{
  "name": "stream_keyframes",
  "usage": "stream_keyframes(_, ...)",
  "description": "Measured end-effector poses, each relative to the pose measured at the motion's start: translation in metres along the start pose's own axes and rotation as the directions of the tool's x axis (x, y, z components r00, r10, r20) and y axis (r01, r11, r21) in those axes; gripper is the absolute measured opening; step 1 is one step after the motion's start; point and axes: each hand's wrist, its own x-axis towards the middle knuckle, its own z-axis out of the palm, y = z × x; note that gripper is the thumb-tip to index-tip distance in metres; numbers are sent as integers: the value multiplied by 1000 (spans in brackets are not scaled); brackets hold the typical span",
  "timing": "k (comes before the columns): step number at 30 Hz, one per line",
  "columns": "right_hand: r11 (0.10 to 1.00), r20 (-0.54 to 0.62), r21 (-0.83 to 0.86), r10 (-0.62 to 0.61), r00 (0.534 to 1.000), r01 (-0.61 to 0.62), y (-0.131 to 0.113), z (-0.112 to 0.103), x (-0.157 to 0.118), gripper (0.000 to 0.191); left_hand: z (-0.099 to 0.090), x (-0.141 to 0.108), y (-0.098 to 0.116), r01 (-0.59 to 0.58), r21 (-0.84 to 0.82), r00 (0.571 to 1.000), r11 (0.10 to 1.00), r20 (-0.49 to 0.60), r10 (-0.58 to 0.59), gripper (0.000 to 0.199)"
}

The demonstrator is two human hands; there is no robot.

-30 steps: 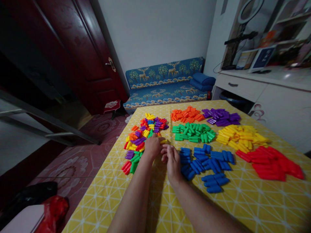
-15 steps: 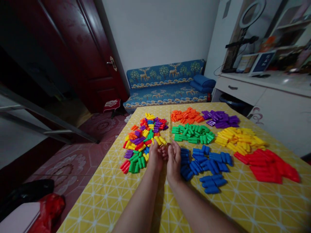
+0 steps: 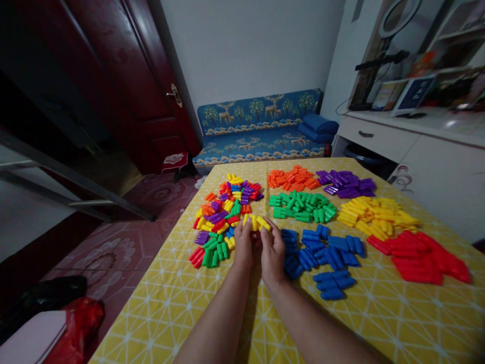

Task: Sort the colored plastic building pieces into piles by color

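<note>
My left hand (image 3: 243, 244) and my right hand (image 3: 272, 251) are close together, fingers closed around several yellow pieces (image 3: 256, 222) between them. Left of my hands lies a mixed pile (image 3: 217, 217) of red, yellow, green, purple, orange and blue pieces. Just right of my right hand are blue pieces (image 3: 333, 253). Beyond them sit green pieces (image 3: 303, 206), with orange pieces (image 3: 291, 178) behind. Purple pieces (image 3: 346, 183), yellow pieces (image 3: 377, 216) and red pieces (image 3: 424, 257) form separate piles further right.
A yellow patterned cloth covers the table (image 3: 151, 323). Behind it stands a blue patterned sofa (image 3: 257, 129). A white cabinet (image 3: 435, 167) is on the right, and a red stool (image 3: 176, 164) stands near the dark red door (image 3: 151, 91).
The yellow pieces have shifted slightly right and now lie between the fingers of both hands. My right hand has closed onto their right end.
</note>
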Motion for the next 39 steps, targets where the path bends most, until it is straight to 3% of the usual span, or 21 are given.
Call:
stream_keyframes(5, 1000, -51, -23, 11, 999, -12, 5, -3, 1, 41, -5, 8, -6, -155, 242, 984, 958, -48, 171, 37)
stream_keyframes(8, 1000, -33, -18, 16, 999, -16, 7, -4, 1, 38, -9, 13, -7, -199, 270, 967, 942, -99, 233, 38)
stream_keyframes(12, 1000, -66, 8, -3, 998, 3, 6, -4, 1, 36, -10, 7, -2, -324, 276, 914, 905, -154, 374, 37)
stream_keyframes(17, 998, -105, 57, -8, 994, 14, -1, -8, 6, 33, -1, -9, -2, -229, 311, 968, 922, -32, 251, 38)
stream_keyframes(21, 998, -145, 20, -54, 988, 58, -1, -11, 12, 34, 2, -7, -6, -165, 380, 979, 910, -48, 198, 40)
stream_keyframes(24, 997, -138, -14, -81, 987, 80, 3, -12, 13, 34, 0, -2, -4, -179, 369, 974, 912, -67, 218, 42)
stream_keyframes(29, 997, -2, 66, 37, 999, -37, 5, -10, 8, 39, -3, 2, -6, -202, 208, 979, 957, 1, 206, 42)
stream_keyframes(39, 982, 3, -153, -113, 994, 112, -1, -11, 10, 30, -1, 2, -9, -280, 291, 959, 915, 52, 277, 39)
